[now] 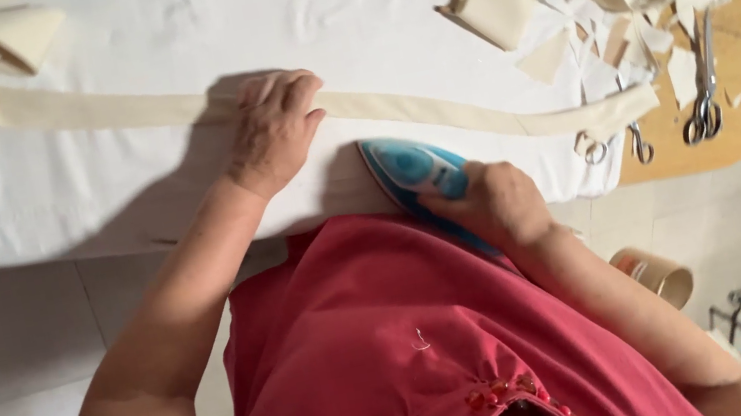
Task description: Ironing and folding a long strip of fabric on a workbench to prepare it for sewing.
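Flat across the white board (108, 41) lies the cream strip (434, 105), pinned under the left hand's (274, 132) spread fingers. Right hand (492, 207) clamps the blue iron (415, 170) just beside it; I'd keep the strip taut, fingers clear.

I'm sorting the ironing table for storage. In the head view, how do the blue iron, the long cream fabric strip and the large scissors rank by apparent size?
Largest to smallest as they look:
1. long cream fabric strip, which runs across most of the white cloth
2. blue iron, partly hidden under the right hand
3. large scissors, though the hidden part of the iron makes these two unsure
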